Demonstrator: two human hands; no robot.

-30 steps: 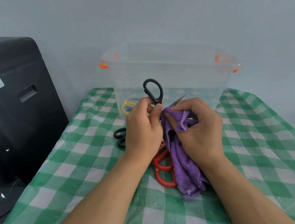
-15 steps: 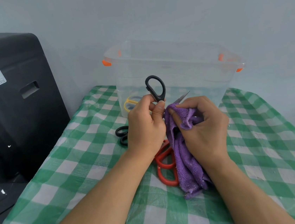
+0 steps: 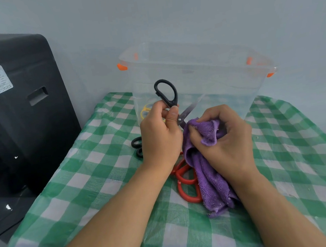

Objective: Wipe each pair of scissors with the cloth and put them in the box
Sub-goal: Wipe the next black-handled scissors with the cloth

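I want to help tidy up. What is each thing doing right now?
Black scissors: blades open, gripped by left hand.
Purple cloth: bunched in right hand.
Clear box: lidless, yellow scissors inside.
Red scissors: on table, partly under cloth.
Second black scissors: on table.

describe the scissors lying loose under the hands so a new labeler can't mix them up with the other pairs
Start at the clear plastic box at the back of the green checked tablecloth. Come toward the camera to the purple cloth; the red scissors lie flat beside it. Only pair with red handles: the others are black or, inside the box, yellow.
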